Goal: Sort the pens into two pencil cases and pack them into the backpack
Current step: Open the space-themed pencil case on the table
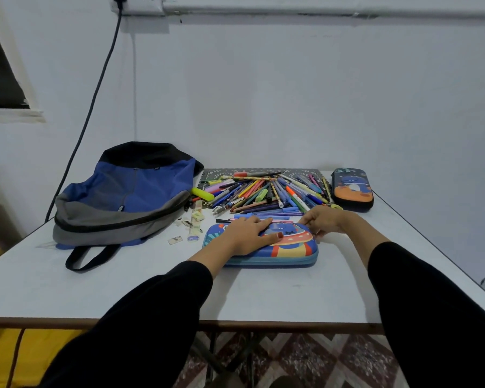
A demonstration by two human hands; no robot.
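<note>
Near the middle of the white worktop (pixel 263 292), a blue hard-shell pencil case (pixel 289 249) with a rocket picture is laid flat with its lid down; nothing of its inside can be seen. A dark pencil case (pixel 352 191) with a blue and orange figure is lain closed at the far right corner. A blue, grey and black fabric backpack (pixel 129 191) is slumped at the far left, its strap trailing toward the near edge; its contents are hidden. Between the two, along the far edge, a loose heap of coloured pens and pencils (pixel 263 191) is spread, none of them in either case.

The left hand (pixel 247 233) is pressed flat on the blue lid, fingers straight, its grip released. The right hand (pixel 324 219) is curled round the case's right end, its grip closed there; the fingertips are hidden. Both forearms are covered by black sleeves.

Bare worktop is left along the near edge and at the near right.
</note>
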